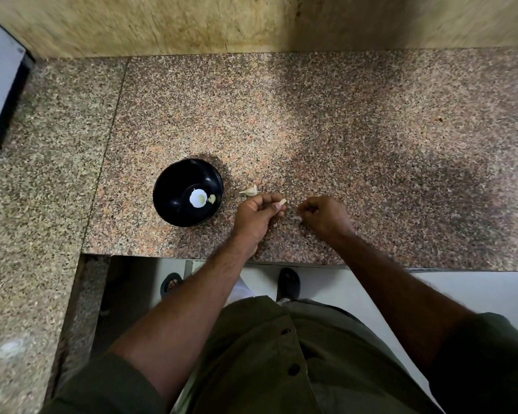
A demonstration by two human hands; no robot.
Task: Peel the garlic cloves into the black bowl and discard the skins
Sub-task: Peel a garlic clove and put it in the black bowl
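Head view: a clove (282, 202) is pinched in the left hand (259, 215), the black bowl (174, 186) just leftward; the right hand (326, 218) is curled, its contents unclear.

Bowl (188, 192) on counter (341, 130), left of unpeeled garlic (249, 191)

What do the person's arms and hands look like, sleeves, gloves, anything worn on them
Both forearms are bare, with olive-green sleeves pushed up near the elbows. The left hand and right hand wear no gloves, and no watch or bracelet shows at the wrists. Whether there are rings cannot be told. The sleeves match the olive buttoned shirt.
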